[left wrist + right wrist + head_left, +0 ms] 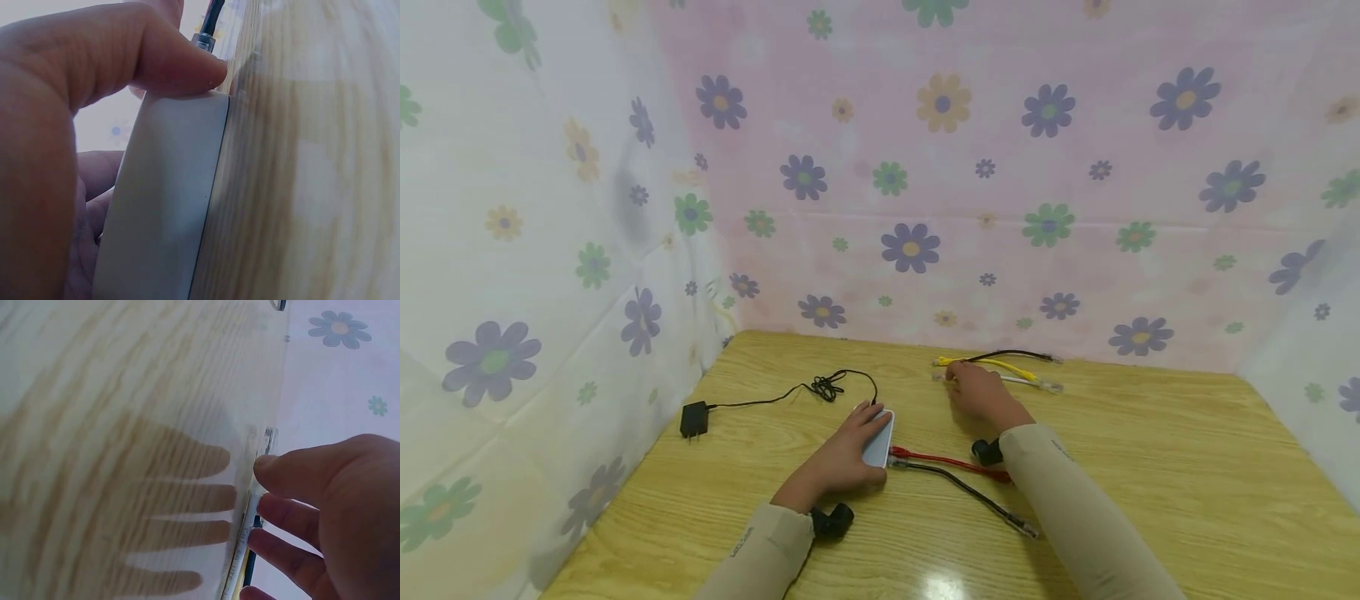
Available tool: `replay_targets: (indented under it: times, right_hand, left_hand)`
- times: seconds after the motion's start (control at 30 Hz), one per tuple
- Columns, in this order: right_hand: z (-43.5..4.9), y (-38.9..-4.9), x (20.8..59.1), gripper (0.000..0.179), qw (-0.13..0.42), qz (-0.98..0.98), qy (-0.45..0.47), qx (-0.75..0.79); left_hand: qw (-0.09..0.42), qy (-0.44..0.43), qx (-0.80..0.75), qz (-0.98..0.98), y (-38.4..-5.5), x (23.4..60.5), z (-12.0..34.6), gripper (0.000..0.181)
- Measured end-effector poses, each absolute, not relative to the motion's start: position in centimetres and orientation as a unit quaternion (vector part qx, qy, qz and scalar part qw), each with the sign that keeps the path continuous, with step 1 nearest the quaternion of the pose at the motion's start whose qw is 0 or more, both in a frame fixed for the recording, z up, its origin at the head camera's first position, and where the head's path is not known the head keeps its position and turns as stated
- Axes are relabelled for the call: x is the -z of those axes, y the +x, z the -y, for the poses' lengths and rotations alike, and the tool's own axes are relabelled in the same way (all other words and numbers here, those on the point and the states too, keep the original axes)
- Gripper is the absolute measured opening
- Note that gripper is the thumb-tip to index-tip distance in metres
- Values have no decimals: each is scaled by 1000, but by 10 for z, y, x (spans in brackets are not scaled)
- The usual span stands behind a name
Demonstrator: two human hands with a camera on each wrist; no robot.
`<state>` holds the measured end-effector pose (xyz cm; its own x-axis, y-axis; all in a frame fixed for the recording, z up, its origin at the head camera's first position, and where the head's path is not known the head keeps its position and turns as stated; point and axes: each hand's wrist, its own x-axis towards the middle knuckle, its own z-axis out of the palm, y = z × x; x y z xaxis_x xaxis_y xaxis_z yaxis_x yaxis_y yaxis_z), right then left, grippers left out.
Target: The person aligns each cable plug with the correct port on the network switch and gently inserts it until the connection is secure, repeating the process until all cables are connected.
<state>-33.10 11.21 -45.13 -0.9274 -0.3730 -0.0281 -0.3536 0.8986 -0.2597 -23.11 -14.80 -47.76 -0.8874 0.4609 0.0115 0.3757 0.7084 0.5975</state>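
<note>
1. White-jacketed, the Ethernet patch cable (1017,380) lies beyond the network switch (878,442) and to its right. It should be light and springy, with a smooth, slightly slippery jacket; its clear plug (269,440) looks hard, its latch probably the fragile part. The plug's body, just ahead of the jacket, seems the best hold.
2. The right hand (983,396) reaches to this cable's switch-side end, fingers spread apart, thumb tip at the plug; whether they pinch it I cannot tell.
3. The white switch sits on the wood-grain table (1150,467). The left hand (846,458) grips it, thumb pressed on the near end and fingers over the far end. Its hard shell is probably light and apt to slide, so holding it by both ends suits it.
4. A red patch cable (943,458) and a black patch cable (958,481) run from the switch's right side.
5. Beside the white cable, beyond the switch, lie a yellow cable (1011,367) and a second black cable (1015,351).
6. Left of the switch is a black power adapter (694,419); its thin cord (826,387) runs to the switch's far end.
</note>
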Motion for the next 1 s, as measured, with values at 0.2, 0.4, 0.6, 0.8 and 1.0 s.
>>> replay_targets:
  times: [0.2, 0.4, 0.6, 0.8, 1.0]
  right_hand:
    - [-113, -331, 450, 33, 30, -975, -186, 121]
    - [-115, -327, 451, 22, 29, -974, -193, 112]
    - [-116, -324, 451, 14, 16, -973, -194, 123]
    - [-117, -324, 453, 15, 26, -973, -196, 122]
    - [-116, -325, 454, 20, 32, -971, -203, 120]
  left_hand:
    - [68, 224, -305, -923, -231, 476, 148, 91]
    - [72, 222, -309, -922, -230, 475, 148, 91]
    - [71, 224, -309, -922, -230, 475, 148, 91]
    - [73, 222, -306, -923, -230, 477, 148, 91]
    - [73, 223, -308, -922, -230, 477, 147, 91]
